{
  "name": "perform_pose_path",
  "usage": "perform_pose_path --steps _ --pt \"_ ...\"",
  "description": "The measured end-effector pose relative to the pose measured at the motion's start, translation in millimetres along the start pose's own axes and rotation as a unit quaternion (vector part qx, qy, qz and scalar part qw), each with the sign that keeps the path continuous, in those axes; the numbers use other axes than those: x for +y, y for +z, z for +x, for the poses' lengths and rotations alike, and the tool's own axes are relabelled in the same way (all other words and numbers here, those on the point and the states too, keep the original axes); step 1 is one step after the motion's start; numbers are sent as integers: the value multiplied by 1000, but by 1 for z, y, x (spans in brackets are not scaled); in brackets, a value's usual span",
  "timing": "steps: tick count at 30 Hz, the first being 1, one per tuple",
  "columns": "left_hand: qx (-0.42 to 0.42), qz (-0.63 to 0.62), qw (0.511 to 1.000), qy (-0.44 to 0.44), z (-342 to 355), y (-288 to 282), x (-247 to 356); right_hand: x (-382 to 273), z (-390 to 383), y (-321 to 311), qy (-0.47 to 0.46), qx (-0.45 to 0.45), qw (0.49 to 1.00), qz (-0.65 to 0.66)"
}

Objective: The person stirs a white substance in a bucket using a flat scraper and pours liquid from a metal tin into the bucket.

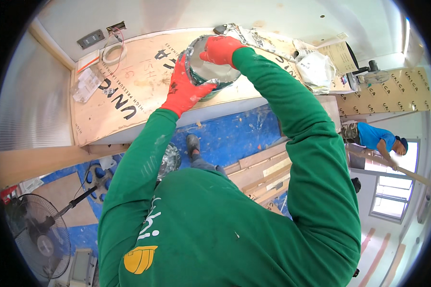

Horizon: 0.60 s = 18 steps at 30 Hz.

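Note:
A round bucket (208,97) with a smeared rim stands on the board-covered worktop (143,86), with smooth pale grey material (225,72) inside it. My left hand (183,90), in a red glove, wraps around the bucket's left and near side, thumb along the rim. Over the bucket's far part, my right hand (221,50), also red-gloved, is closed with its fingers curled down. Whatever it may hold is hidden by the glove. Whitish smears mark both gloves and my green sleeves.
A tape roll (114,53) and a clear plastic packet (87,85) lie at the worktop's left. A white bag (316,69) sits at its right. Wood planks (266,170) lie on blue floor covering. A fan (43,239) stands lower left; a person (376,138) handles a long board at right.

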State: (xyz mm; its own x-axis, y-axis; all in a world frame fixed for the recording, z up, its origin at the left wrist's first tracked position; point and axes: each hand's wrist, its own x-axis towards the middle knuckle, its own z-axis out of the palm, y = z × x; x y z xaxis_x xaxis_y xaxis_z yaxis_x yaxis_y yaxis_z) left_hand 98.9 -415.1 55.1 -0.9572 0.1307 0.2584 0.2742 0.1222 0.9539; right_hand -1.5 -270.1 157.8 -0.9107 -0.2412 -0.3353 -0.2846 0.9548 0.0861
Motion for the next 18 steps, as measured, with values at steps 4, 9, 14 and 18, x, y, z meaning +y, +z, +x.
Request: perform_pose_path --steps 4,9,14,18 --pt "3 34 999 13 2 1 -2 17 17 13 -174 -35 975 -135" --pt "0 -16 1000 17 3 3 -1 64 1 10 -274 117 954 -9" --pt "2 35 999 27 4 2 -7 54 -62 -63 -46 104 967 226" --pt "-6 42 998 40 4 -3 1 30 -98 -91 70 150 965 203"
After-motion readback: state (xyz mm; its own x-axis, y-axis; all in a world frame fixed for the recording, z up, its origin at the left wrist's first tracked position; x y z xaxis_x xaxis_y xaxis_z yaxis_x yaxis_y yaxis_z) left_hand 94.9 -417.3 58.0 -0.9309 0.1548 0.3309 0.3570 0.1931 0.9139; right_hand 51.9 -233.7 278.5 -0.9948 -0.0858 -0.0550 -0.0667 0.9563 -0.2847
